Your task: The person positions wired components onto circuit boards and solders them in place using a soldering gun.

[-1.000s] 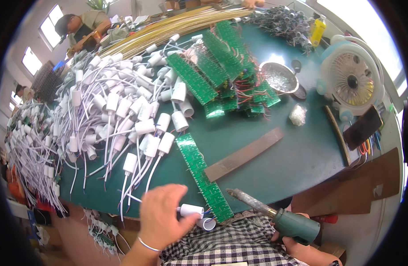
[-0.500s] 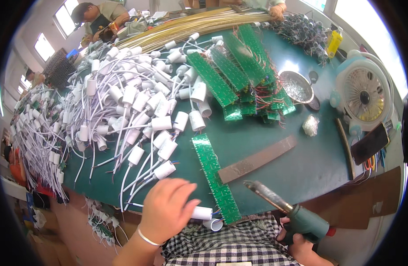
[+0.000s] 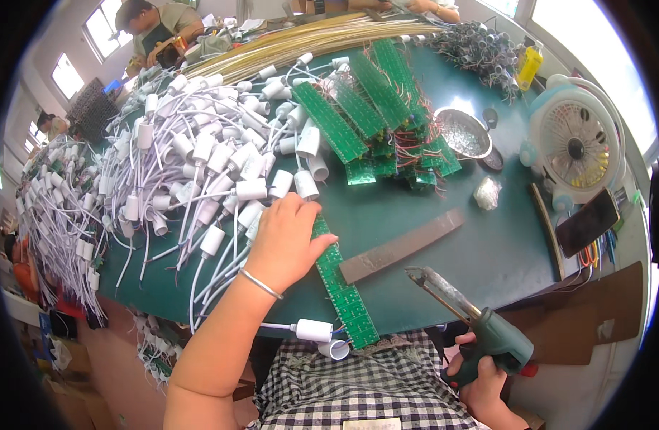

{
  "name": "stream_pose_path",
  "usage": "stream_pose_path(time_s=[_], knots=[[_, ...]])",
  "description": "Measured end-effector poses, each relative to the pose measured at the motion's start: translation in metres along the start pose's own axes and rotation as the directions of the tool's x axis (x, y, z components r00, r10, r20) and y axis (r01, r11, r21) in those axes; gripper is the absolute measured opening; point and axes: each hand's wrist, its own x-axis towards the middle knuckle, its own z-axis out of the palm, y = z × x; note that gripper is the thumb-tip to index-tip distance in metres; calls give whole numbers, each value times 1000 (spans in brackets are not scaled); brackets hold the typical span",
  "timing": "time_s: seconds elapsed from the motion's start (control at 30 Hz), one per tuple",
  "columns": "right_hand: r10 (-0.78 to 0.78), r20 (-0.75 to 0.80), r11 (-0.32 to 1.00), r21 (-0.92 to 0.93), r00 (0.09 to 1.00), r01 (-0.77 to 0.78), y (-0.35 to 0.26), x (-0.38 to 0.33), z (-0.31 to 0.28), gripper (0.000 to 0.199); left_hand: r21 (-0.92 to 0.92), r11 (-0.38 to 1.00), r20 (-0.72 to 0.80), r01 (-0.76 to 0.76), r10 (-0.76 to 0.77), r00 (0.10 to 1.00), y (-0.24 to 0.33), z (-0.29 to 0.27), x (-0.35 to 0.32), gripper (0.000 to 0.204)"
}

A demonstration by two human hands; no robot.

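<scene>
Item: long green circuit-board strip [image 3: 341, 283], narrow, studded with small parts, lying on the dark green surface [image 3: 444, 215] and running from 11 o'clock down to 5 o'clock, its lower end at the near edge. Left hand [image 3: 286, 240]: palm down over the strip's upper end, fingers [image 3: 290, 208] spread and reaching among the white plastic lamp sockets with white leads [image 3: 200, 165]; whether they hold one cannot be told. Thin metal bangle [image 3: 261, 284] on the wrist.

Right hand [image 3: 483, 380]: at 4 o'clock of the strip, below the near edge, fingers closed around the grip of a green pistol-shaped soldering gun [image 3: 480, 330], its dark metal tip pointing toward 10 o'clock, just beside the strip.

One loose white socket with lead [image 3: 313, 330] at the strip's lower end, touching it.

At 2 o'clock: flat grey metal bar [image 3: 401, 245], near the gun's tip. Beyond, at 12 o'clock: stacked green circuit boards with coloured wires [image 3: 372, 115]. At 1 o'clock: round metal dish [image 3: 462, 132]. Further right: small white desk fan [image 3: 574, 147] and a black phone [image 3: 587, 222].

Lap: black-and-white checked cloth [image 3: 351, 387].
</scene>
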Motion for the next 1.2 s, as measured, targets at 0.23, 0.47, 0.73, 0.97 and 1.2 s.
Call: stream_pose_path(time_s=[0.23, 0.47, 0.73, 0.97, 1.2], knots=[[54, 107, 998, 5, 993, -55, -6, 3, 2, 61, 6, 1000, -8, 27, -27, 1000, 8, 0, -16, 43], [76, 131, 997, -20, 988, -74, 2, 10, -4, 64, 83, 995, -106, -49, 57, 993, 25, -19, -32, 46], [99, 142, 994, 26, 985, -103, 6, 17, -5, 65, -324, 945, 100, -47, 84, 992, 47, -34, -158, 35], [78, 143, 996, 37, 987, -84, 7, 16, 0, 69, -265, 964, -49, -3, -10, 999, 34, -41, -153, 15], [46, 154, 999, -11, 987, -45, -6, 17, 13, 63, 13, 969, -225, 246, -237, 945, -22, -29, -92, 36]])
